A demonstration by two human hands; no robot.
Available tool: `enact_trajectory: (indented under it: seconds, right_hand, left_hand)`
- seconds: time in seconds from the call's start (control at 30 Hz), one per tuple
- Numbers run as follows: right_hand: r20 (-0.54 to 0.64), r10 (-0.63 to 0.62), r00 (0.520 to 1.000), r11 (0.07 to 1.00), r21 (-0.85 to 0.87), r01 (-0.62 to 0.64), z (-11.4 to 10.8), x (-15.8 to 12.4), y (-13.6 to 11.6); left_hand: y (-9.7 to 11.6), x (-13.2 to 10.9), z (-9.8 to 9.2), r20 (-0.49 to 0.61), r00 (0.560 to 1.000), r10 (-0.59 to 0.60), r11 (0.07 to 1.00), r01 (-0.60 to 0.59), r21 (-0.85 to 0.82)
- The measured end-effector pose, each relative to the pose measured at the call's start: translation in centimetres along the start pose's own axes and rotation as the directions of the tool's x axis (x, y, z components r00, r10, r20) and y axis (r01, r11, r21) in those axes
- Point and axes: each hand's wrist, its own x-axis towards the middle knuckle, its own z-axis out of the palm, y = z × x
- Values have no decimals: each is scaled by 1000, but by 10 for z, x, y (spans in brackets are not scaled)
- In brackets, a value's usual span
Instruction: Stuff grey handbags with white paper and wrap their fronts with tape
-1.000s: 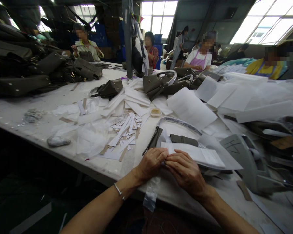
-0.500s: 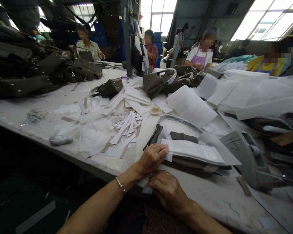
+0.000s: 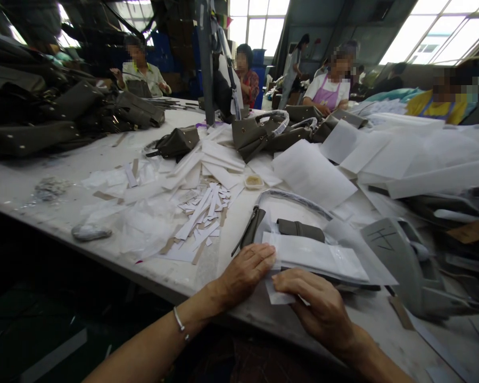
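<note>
A dark olive handbag (image 3: 343, 282) lies on the table in front of me, with white foam sheet (image 3: 319, 256) over its upper side. Its handle (image 3: 291, 194) is wrapped in clear plastic and arches away from me. My left hand (image 3: 245, 271) rests at the bag's left end, fingers stretched out flat against the edge of the foam. Close by, my right hand (image 3: 319, 303) is closed, its thumb and fingers pinching a loose flap of thin white sheet (image 3: 277, 293) at the near left corner. A rolled olive piece (image 3: 300, 229) sits just behind the foam.
Paper strips (image 3: 207, 213) and crumpled plastic (image 3: 143, 229) lie left. A grey tape dispenser (image 3: 399, 260) stands right of the bag. Foam sheets (image 3: 315, 170) and more handbags (image 3: 259, 135) are piled behind. A post (image 3: 206, 64) rises mid-table; co-workers (image 3: 327, 93) sit beyond.
My right hand has moved up and right from the table's edge to the bag's corner, bringing the thin white flap with it. The left hand's fingers have straightened and flattened.
</note>
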Motion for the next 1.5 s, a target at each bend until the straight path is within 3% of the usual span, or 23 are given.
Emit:
enact_trajectory:
  seconds: [0.17,0.3,0.47,0.6,0.73,0.93,1.13,1.2,1.3,1.5]
  right_hand:
    - [84,38,996,999,36,-41,-3,-15,6]
    - [88,136,987,984,100,-144,-5,-20,10]
    - [78,163,984,980,105,-171,-6,-21,5]
    - [112,198,974,968,133,-212,-2,-27,-3]
    - [127,297,946,937,154,-314,0,-31,-11]
    - [63,373,926,915,138,-378,-16,-11,-10]
    - [-79,446,892,894,-17,-448,-25,30,25]
    - [-51,491,870,868,-60,-493,-23,38,41]
    - [31,536,844,837,-148,-526,-19,44,63]
    - [194,456,869,832,-440,-338,-13,49,85]
  left_hand:
    - [-2,11,-25,155,976,-153,885,205,-418]
    - [0,21,-20,132,931,-341,780,358,-513]
    - [7,20,1,-82,947,-311,910,272,-312]
    - [13,16,6,-116,979,-169,986,169,-10]
    - [19,13,13,-179,981,-71,979,103,176]
    - [22,8,23,-188,976,-110,974,143,174]
    - [35,10,3,-110,965,-237,966,246,74]
    - [40,15,-1,-82,939,-333,942,336,21]
    - [43,26,2,-136,889,-437,897,443,11]
    - [34,40,16,-228,860,-457,859,493,135]
